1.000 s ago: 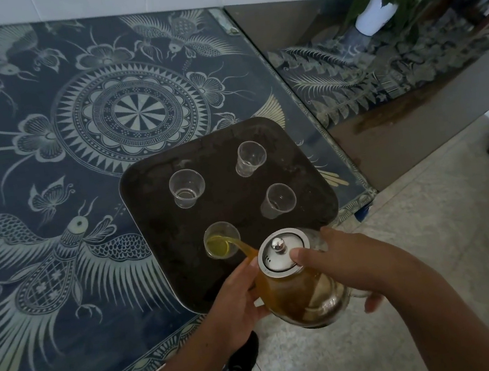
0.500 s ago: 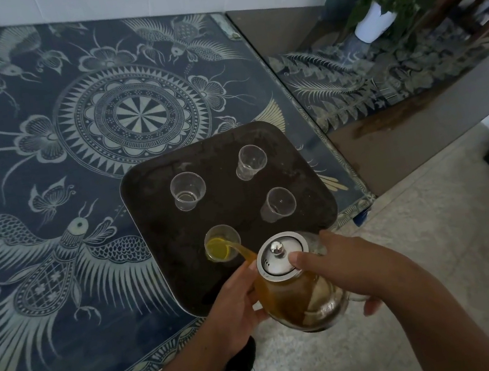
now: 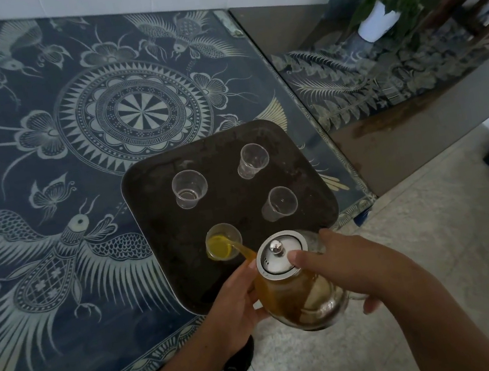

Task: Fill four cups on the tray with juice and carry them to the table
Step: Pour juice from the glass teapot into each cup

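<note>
On your left, the patterned table (image 3: 48, 181) carries the dark tray (image 3: 151, 204) at its near right corner, close to you so the pour is a short reach. Four clear cups stand apart on it. The far-left cup (image 3: 189, 189) looks empty. The near-left cup (image 3: 224, 246) takes the stream of juice (image 3: 244, 250) and seems roughly half full. Your left hand (image 3: 238, 305) cups the side of the glass pot (image 3: 303, 299) below the spout, fingers curved against the glass, likely to steady its weight. The pot tilts toward that cup. Your right hand (image 3: 351, 261) grips the handle side, fingers curled under. One fingertip presses the metal lid (image 3: 281, 252), probably so it cannot slide off. The far-right cup (image 3: 253, 160) and near-right cup (image 3: 280, 204) wait empty.
</note>
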### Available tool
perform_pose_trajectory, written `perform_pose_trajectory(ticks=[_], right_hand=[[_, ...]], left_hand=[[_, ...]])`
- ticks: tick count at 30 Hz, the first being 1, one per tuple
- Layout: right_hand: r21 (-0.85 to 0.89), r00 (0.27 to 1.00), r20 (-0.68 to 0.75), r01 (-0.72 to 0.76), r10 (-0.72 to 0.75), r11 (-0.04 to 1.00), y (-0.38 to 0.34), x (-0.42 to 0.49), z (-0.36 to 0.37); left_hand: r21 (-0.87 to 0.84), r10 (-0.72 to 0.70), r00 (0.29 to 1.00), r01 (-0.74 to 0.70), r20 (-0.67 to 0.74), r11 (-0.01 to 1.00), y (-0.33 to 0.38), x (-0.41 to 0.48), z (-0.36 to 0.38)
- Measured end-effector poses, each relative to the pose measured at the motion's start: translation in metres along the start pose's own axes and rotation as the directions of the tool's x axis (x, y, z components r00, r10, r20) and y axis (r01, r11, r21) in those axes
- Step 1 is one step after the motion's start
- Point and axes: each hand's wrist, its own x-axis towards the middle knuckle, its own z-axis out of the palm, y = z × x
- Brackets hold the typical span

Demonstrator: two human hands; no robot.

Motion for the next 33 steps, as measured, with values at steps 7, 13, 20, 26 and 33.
perform_pose_trajectory(ticks=[7, 13, 20, 26, 33], right_hand=[[0.002, 1.0, -0.003, -0.018, 0.018, 1.0, 0.0021, 0.0003, 0.0014], [-0.004, 1.0, -0.013, -0.015, 0.015, 1.0, 0.0007, -0.0028, 0.0008], [0.003, 1.0, -0.023, -0.018, 0.018, 1.0, -0.0018, -0.0042, 0.0009], [-0.011, 1.0, -0.022, -0.012, 0.012, 1.0, -0.0058, -0.0049, 0.0004], [0.001, 1.0, -0.012, -0.01, 0.01, 1.0, -0.0043, -0.0056, -0.001]], left_hand=[[-0.014, -0.007, 1.0, 0.008, 0.006, 1.0, 0.0004, -0.0006, 0.0006], [-0.01, -0.008, 1.0, 0.008, 0.001, 1.0, 0.0031, -0.0032, 0.0032], [0.004, 0.002, 1.0, -0.002, 0.003, 1.0, 0.0086, -0.004, 0.0022], [-0.027, -0.012, 1.0, 0.011, -0.02, 1.0, 0.0059, -0.0012, -0.0002], [-0.032, -0.01, 1.0, 0.009, -0.015, 0.999, 0.0075, -0.0005, 0.0008]])
